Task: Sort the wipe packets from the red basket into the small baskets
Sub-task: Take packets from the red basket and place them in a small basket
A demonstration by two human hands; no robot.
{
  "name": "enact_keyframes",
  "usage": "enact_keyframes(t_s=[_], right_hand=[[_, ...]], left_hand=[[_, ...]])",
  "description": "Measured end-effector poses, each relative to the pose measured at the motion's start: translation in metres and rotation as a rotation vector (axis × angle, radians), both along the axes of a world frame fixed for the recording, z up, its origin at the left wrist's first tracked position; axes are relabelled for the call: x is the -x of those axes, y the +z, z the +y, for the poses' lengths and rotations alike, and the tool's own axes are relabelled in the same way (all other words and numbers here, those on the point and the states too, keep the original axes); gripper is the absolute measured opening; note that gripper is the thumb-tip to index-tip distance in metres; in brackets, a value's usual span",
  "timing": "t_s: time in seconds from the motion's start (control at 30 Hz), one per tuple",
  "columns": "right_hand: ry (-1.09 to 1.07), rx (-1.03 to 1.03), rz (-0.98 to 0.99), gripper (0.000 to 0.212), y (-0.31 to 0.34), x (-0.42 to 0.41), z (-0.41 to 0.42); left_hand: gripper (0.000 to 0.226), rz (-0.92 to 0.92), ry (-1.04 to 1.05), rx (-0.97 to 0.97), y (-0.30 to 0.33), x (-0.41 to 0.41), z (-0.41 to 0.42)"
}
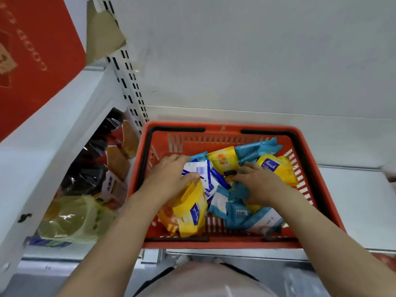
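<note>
Atop packets (pixel 222 183) — loosely spread fingers (pixel 246 168)

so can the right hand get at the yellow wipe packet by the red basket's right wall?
Probably yes. The right hand lies flat on the pile, its fingertips beside the yellow wipe packet, which sits on top with nothing covering it, in the red plastic basket.
</note>
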State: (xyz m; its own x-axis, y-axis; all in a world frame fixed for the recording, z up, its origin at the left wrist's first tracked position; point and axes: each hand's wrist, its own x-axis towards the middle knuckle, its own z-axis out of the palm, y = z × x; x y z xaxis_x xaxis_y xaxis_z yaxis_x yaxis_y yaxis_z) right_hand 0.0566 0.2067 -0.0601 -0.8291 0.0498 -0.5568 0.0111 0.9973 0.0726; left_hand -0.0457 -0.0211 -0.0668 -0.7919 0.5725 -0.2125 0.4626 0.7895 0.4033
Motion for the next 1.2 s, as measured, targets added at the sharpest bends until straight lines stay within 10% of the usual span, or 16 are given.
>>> enact_keyframes(t_s=[0.17,0.37,0.67,1.2], right_hand=[[-0.262,0.311,0.421,0.013,0.002,0.010,0.013],[-0.801,0.805,0.727,0.026,0.015,0.000,0.030],[-0.946,1.166,0.656,0.017,0.021,-0.010,0.017],[-1.307,1.585,0.715,0.035,0.053,-0.050,-0.020]], left_hand=[[0.065,-0.064,-0.034,0.041,0.004,0.014,0.009],[0.058,-0.189,-0.054,0.135,-0.005,0.042,0.031],[0.027,-0.220,-0.061,0.151,-0.024,0.054,0.035],[0.029,-0.216,0.106,-0.621,0.054,0.006,0.067]])
